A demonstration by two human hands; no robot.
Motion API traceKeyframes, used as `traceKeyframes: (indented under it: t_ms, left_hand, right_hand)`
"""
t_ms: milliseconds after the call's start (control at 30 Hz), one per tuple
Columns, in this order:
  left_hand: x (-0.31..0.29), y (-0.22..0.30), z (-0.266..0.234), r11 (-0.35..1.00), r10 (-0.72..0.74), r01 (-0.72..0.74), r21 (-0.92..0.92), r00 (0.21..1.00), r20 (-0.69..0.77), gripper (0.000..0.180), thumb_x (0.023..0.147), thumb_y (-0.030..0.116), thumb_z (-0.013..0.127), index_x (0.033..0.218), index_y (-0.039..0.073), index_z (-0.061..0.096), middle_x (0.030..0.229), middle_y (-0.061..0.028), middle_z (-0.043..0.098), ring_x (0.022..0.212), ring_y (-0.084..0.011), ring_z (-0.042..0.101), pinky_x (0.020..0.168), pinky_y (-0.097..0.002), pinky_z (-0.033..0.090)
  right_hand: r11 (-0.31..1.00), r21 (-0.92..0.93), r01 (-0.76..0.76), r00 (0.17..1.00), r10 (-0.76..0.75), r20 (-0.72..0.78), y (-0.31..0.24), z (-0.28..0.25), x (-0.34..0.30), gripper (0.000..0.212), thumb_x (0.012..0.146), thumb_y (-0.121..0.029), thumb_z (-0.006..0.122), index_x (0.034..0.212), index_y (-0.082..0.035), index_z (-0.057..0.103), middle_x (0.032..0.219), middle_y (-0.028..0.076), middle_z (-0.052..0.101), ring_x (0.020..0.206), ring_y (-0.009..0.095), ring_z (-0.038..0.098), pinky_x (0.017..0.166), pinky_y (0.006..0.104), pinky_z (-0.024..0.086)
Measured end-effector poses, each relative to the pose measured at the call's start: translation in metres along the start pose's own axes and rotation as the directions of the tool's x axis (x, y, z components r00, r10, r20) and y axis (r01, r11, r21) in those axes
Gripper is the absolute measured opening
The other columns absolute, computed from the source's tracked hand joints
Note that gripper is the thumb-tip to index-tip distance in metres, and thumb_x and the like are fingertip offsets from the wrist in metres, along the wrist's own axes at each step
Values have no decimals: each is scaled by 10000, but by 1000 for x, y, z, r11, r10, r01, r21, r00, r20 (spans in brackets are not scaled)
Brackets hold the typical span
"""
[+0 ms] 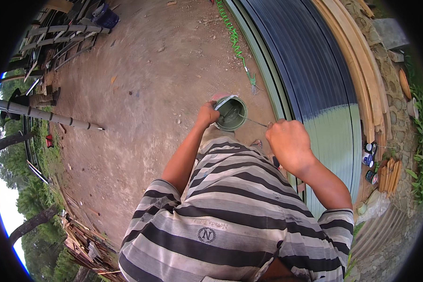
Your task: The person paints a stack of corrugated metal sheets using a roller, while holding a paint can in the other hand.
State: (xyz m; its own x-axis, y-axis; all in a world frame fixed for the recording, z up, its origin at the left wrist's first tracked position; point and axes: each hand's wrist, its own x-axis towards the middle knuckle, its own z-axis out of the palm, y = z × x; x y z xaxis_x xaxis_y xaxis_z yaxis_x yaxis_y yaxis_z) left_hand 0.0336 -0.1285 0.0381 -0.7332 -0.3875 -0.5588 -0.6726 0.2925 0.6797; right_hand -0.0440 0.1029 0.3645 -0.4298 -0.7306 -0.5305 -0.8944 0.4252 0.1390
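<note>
In front of my waist, my left hand [207, 115] is closed on the rim of a small paint bucket [231, 126]. The bucket is tilted so its mouth faces me, and its inside is coated dark green. A thin metal-looking rod [256, 122] runs from the bucket's inside to my right hand [289, 144], which is closed in a fist round its near end. What the rod ends in is too dark to make out. Beside my right arm lies a long ribbed surface [310, 61], dark blue at its far part and pale green at its near part.
A bright green coiled hose [235, 41] lies on the dirt ground left of the ribbed surface. Long timber boards [357, 51] run along its right side, with small paint cans [369, 160] nearby. A pole [51, 116] slants in from the left; a dark blue bucket [105, 17] stands far left.
</note>
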Motion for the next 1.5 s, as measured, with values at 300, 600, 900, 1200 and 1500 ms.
traceKeyframes:
  t_ms: [300, 600, 900, 1200, 1500]
  left_hand:
    - [39, -23, -90, 992, 10, 10, 122, 986, -164, 471, 677, 158, 619, 1112, 3, 710, 1007, -292, 704, 988, -425, 696, 884, -458, 547]
    - [49, -56, -128, 984, -137, 160, 79, 961, -242, 366, 677, 146, 632, 973, -52, 713, 986, -322, 691, 977, -453, 687, 879, -482, 547]
    - [57, -71, -123, 973, -185, 214, 83, 945, -270, 364, 692, 168, 669, 982, -45, 728, 1005, -319, 695, 981, -443, 697, 879, -481, 556]
    - [49, -81, -122, 979, -204, 202, -36, 939, -275, 328, 706, 122, 639, 948, -84, 718, 961, -328, 696, 931, -451, 707, 827, -489, 582]
    - [76, -105, -135, 960, -278, 269, -72, 919, -278, 336, 699, 194, 663, 942, -15, 765, 998, -254, 723, 973, -399, 714, 888, -457, 562]
  right_hand:
    - [973, -177, 151, 988, -151, 13, -50, -56, 128, 118, 805, -128, 659, 779, -162, 768, 753, 19, 701, 776, 202, 730, 568, 365, 550]
    - [959, -146, 242, 967, -251, -48, -51, -75, 166, 128, 832, -145, 652, 798, -171, 773, 746, 14, 698, 788, 182, 729, 609, 335, 534]
    - [945, -213, 249, 957, -275, -97, -50, -59, 187, 140, 830, -144, 644, 816, -165, 782, 819, 78, 721, 808, 226, 738, 633, 369, 543]
    - [976, 18, 219, 973, -219, 72, -12, -61, 175, 501, 806, -202, 632, 1299, -276, 673, 865, 152, 734, 838, 348, 727, 719, 479, 556]
    - [974, 155, 166, 986, -165, -22, -5, -68, 148, 425, 812, -241, 624, 1226, -204, 715, 800, 197, 716, 783, 378, 714, 711, 492, 557]
